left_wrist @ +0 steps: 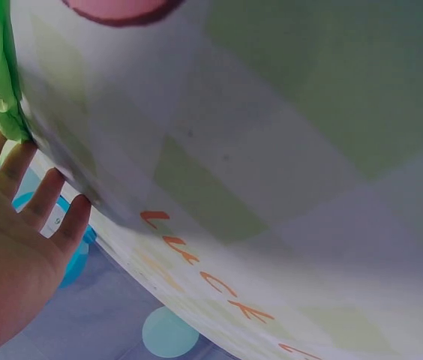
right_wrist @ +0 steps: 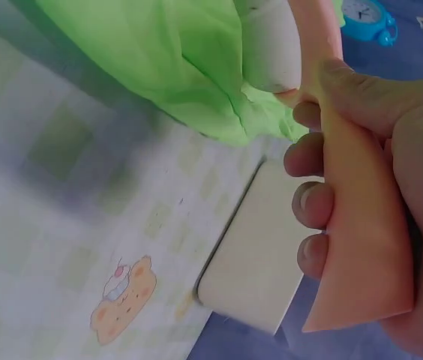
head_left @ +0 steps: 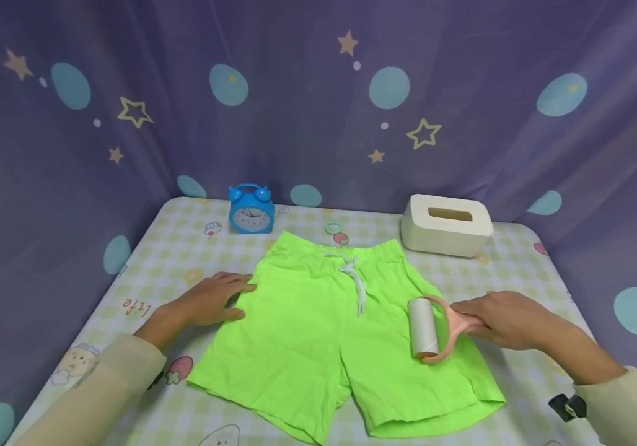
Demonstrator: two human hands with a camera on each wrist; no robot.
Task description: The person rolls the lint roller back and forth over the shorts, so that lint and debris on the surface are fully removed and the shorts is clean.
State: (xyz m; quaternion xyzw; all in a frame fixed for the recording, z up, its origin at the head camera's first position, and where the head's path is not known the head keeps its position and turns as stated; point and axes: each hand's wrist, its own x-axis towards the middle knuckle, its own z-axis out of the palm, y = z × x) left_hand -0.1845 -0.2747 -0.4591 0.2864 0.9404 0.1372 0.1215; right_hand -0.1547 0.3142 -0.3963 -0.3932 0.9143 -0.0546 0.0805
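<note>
Neon green shorts [head_left: 290, 322] with a white drawstring [head_left: 350, 267] lie spread flat, waistband toward the back. In my right hand [head_left: 510, 319] is the pink handle [right_wrist: 365, 225] of a lint roller [head_left: 423, 325], fingers and thumb wrapped around it. Its white roll lies against the shorts' right leg, as the right wrist view also shows. My left hand [head_left: 212, 300] rests at the shorts' left edge, fingertips touching the fabric. In the left wrist view, that hand's fingers [left_wrist: 43, 199] are spread and extended beside the green cloth [left_wrist: 9, 112].
A blue alarm clock [head_left: 251, 210] stands at the back left of the checked tablecloth [head_left: 157, 279]. A cream tissue box [head_left: 447, 226] sits at the back right. Between them lies a small green ring [head_left: 333, 228]. A purple patterned curtain [head_left: 307, 124] hangs behind.
</note>
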